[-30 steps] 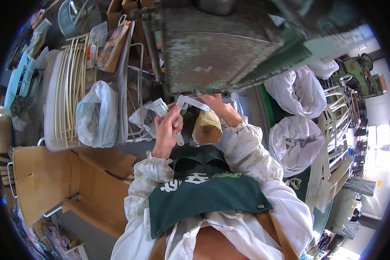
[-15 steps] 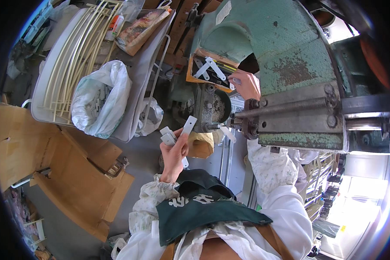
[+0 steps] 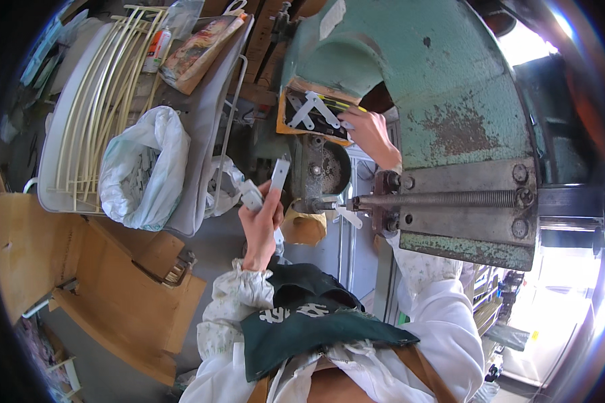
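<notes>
the left hand (image 3: 261,221) is closed around a few flat grey metal strips (image 3: 275,180), held in a loose bunch by their lower ends. the longest strip stands nearly upright in the picture, its long axis leaning a little to the right, its free end pointing up toward the press (image 3: 410,87). a shorter piece sticks out of the fist to the upper left.

the right hand (image 3: 371,133) is up inside the arched opening of the green press, fingers pressed down on a pale angled bracket (image 3: 310,109) that lies on the dark plate (image 3: 316,121) with its orange edge. the fingertips touch the right-hand end of that plate; whether they pinch a piece or only press it flat, i cannot tell, as the grip is partly hidden by the back of the hand.

so the strips in the left hand lie below and to the left of the plate, well apart from the right hand, with the round dark hub (image 3: 326,168) of the machine between them. the right hand is the nearer one to the plate; the left is nearer to the stock.

a long spring (image 3: 444,199) runs level across the machine's front, just right of the hub. to the left, a white bag (image 3: 144,168) sits in a grey tray (image 3: 205,121) beside a rack of cream rods (image 3: 94,101).
</notes>
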`<state>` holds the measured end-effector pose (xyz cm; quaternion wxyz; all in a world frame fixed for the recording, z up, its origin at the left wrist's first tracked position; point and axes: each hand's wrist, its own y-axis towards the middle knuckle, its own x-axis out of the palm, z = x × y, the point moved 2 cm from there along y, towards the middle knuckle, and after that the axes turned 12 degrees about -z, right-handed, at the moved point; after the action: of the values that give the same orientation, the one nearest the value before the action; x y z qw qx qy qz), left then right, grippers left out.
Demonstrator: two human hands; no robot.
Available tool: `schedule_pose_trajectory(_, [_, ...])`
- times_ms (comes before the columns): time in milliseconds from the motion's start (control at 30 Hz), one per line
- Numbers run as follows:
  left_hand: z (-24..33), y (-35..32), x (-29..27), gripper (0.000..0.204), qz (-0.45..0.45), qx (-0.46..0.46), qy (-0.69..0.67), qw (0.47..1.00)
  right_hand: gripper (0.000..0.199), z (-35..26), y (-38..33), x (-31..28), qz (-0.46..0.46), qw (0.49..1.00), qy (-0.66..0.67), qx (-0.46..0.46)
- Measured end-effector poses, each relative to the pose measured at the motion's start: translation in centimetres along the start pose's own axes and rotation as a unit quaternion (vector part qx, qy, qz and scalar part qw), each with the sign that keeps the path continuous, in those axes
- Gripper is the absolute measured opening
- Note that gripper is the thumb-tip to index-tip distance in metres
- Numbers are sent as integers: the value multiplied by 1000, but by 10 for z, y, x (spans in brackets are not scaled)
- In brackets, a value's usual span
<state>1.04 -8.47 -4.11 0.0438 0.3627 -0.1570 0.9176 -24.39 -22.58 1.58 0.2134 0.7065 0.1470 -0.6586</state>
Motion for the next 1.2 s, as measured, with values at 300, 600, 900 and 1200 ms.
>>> schedule_pose_trajectory(300, [21,85,38,30,-103,45,98,989,8,-9,22,11,-99,978,-181,28])
schedule_pose_trajectory(600, [-4,164,73,22,-136,19,135,981,9,13,5,-9,-62,988,-113,88])
schedule_pose_trajectory(900, [-8,165,85,19,-99,79,249,960,10,63,-67,-54,-37,987,-28,152])
schedule_pose_trajectory(1200, [15,-14,10,13,-31,37,207,977,12,-36,-251,-87,-124,963,88,221])
